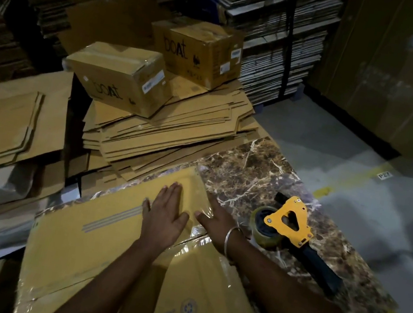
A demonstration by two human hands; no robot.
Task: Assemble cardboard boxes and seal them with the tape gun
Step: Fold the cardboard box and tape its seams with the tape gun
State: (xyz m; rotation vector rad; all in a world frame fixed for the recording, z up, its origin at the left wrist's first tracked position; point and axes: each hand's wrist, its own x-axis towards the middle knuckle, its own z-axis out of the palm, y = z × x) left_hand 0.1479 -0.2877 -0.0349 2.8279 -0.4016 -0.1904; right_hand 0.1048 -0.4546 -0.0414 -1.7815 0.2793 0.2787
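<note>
Box in hand: a yellow-brown cardboard box (114,244) lay in the lower middle of the frame on a marble table (254,175). Shiny clear tape ran across its top.
Left hand: the left hand (165,217) lay flat on the box top, fingers straight and spread wide, holding nothing.
Right hand: the right hand (215,226) lay flat just beside it on the tape, fingers straight too. A bangle sat on that wrist.
Tape gun: the yellow tape gun (288,233) lay on the table at the right of the frame, near the right hand but not touching it.
Done so far: two taped boxes (159,69) sat in the upper middle, on a pile of flat cardboard (165,133). The box under the hands looked taped already, and the hands seemed to be pressing the tape down.
Left to do: the pile of flat cardboard looked big, so I think many boxes were not yet made.
Around: more flat sheets (0,122) lay at the left, and tall stacks (280,32) stood at the top.
</note>
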